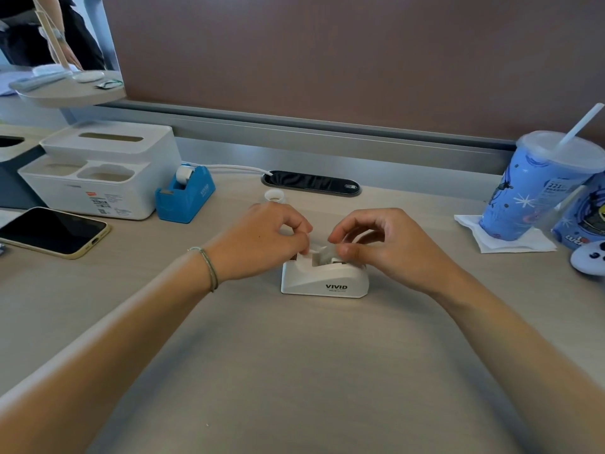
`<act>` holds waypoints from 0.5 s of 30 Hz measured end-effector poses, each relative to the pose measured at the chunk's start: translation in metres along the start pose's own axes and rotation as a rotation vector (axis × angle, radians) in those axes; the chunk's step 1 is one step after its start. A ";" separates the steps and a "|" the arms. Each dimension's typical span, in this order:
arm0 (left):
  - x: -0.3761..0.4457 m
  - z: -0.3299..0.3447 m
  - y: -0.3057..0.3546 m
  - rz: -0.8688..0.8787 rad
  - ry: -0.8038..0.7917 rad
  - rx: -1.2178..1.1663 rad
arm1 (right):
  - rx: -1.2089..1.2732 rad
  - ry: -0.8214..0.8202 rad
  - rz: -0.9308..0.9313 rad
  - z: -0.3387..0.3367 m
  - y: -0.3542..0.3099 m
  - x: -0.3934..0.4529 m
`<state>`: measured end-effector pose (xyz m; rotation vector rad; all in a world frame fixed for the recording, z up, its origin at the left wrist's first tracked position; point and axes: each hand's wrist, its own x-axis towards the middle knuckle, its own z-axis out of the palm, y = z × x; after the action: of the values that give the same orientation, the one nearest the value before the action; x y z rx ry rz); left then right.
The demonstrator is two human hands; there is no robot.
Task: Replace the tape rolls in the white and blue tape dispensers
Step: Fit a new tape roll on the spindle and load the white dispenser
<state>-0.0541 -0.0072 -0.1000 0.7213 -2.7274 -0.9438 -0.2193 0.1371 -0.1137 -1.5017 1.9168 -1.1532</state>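
The left hand (271, 234) and right hand (376, 240) meet over the white dispenser (324, 276), which sits mid-table (294, 371) right in front of the person. Both hands are pinched narrow, thumb against fingertips, on what looks like a short strip of tape (322, 249) stretched between them above the dispenser's slot. Whether a roll is seated inside cannot be told; the fingers hide the cradle.

The blue dispenser (185, 194) stands well apart to the left, just beside a white organiser box (98, 172), with a white roll (184, 174) sitting in its cradle. A small white ring (275, 195), probably a roll or a bare core, lies on the table just beyond the left hand.

My guess is that the step in hand is feeding the tape end to the cutter of the white dispenser. Risks from here:
- The strip could fold and stick to itself or to the fingers, since it is held loose in the air by two pinches.
- With neither hand holding it down, the light dispenser may lift or slide when the tape is pulled.
- The cutter's teeth lie close under the left fingertips and could nick them.
- A wide elbow move to the right could knock the drink cup (530, 188) on its napkin, or to the left, the phone (52, 231)
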 end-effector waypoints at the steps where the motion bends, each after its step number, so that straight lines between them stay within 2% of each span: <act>1: 0.000 -0.002 -0.001 -0.003 -0.006 0.016 | -0.012 0.000 -0.007 0.001 -0.001 0.000; 6: -0.002 -0.013 -0.001 -0.023 -0.009 0.080 | -0.136 0.010 -0.073 0.008 -0.007 -0.004; 11: -0.004 -0.021 -0.002 -0.094 -0.041 0.100 | -0.438 0.013 -0.212 0.020 -0.011 -0.006; 15: -0.005 -0.026 -0.005 -0.121 -0.081 0.115 | -0.510 -0.030 -0.295 0.029 -0.013 -0.007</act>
<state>-0.0402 -0.0225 -0.0829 0.8968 -2.8560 -0.8638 -0.1881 0.1337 -0.1203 -2.1107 2.1230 -0.7705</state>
